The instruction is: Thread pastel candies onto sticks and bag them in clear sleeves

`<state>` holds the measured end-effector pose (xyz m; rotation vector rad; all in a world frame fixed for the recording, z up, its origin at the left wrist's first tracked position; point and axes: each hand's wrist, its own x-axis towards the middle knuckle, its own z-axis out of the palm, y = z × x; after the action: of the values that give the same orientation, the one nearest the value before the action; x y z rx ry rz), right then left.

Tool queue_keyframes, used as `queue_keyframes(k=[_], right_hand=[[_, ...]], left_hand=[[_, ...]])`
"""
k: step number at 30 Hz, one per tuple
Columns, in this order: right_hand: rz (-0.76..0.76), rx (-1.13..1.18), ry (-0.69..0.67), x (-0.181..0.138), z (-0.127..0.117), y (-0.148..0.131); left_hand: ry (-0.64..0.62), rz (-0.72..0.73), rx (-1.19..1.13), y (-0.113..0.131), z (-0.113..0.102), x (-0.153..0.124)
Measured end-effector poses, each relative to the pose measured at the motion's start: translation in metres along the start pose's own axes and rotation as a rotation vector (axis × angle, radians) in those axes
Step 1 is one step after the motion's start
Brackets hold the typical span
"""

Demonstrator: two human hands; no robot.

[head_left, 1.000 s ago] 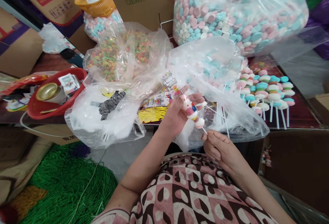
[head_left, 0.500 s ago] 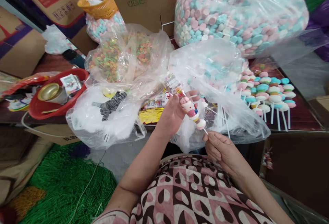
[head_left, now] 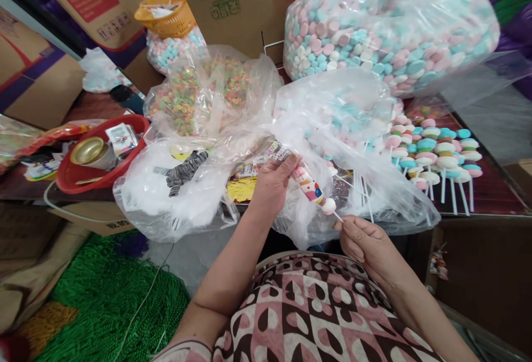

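Observation:
A marshmallow skewer (head_left: 311,187) slants across the middle of the view, partly inside a small printed clear wrapper (head_left: 284,154). My left hand (head_left: 274,182) is closed on the wrapper's upper end, thumb on top. My right hand (head_left: 366,243) pinches the lower end of the skewer's white stick (head_left: 338,216). The lowest pink-and-white marshmallow (head_left: 328,205) looks to be outside the wrapper's edge. Under the skewer lies a crumpled clear plastic bag (head_left: 399,204) with more white sticks. Yellow printed wrappers (head_left: 243,189) lie in a stack left of my left hand.
Finished-looking marshmallow skewers (head_left: 436,148) are piled at the right. Behind stand a large bag of pastel marshmallows (head_left: 390,35) and a bag of small coloured rings (head_left: 208,93). A red basin (head_left: 68,176) with a gold bowl (head_left: 88,150) sits left. Green cord (head_left: 116,295) heaps below.
My left hand has gone from spread fingers around the skewer to a closed grip at the wrapper's top. The wrapper now covers more of the marshmallows, and my right hand has shifted slightly right.

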<state>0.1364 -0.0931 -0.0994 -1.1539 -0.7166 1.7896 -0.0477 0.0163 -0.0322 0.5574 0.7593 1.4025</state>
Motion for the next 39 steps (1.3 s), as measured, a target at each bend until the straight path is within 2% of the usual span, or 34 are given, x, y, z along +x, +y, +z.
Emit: queue_keyframes(k=[7, 11, 18, 22, 26, 29, 32, 35, 39], right_hand=[[-0.077, 0.004, 0.115, 0.005, 0.005, -0.001], [-0.08, 0.035, 0.117, 0.005, 0.009, -0.003], [-0.175, -0.054, 0.164, 0.007, 0.001, -0.003], [-0.202, -0.053, 0.183, 0.005, -0.01, -0.008], [-0.278, -0.041, 0.248, 0.0, -0.017, -0.025], [-0.386, -0.034, 0.288, 0.001, -0.006, -0.04], [-0.459, -0.003, 0.263, 0.01, 0.018, -0.049], [-0.452, 0.025, 0.231, 0.02, 0.04, -0.047], [-0.445, -0.011, 0.304, 0.03, 0.046, -0.037]], left_hand=[[0.019, 0.068, -0.03, -0.007, 0.002, -0.001], [0.027, 0.073, -0.018, -0.009, 0.003, -0.003], [0.032, 0.124, 0.114, 0.003, -0.013, 0.004], [0.105, 0.183, 0.079, 0.013, -0.022, 0.009], [0.172, 0.24, 0.046, 0.016, -0.024, 0.01], [0.142, 0.22, 0.079, 0.005, -0.018, 0.003], [0.107, 0.177, 0.103, -0.013, -0.007, -0.008], [0.073, 0.12, 0.085, -0.028, 0.002, -0.019], [0.067, 0.062, 0.077, -0.036, 0.005, -0.03]])
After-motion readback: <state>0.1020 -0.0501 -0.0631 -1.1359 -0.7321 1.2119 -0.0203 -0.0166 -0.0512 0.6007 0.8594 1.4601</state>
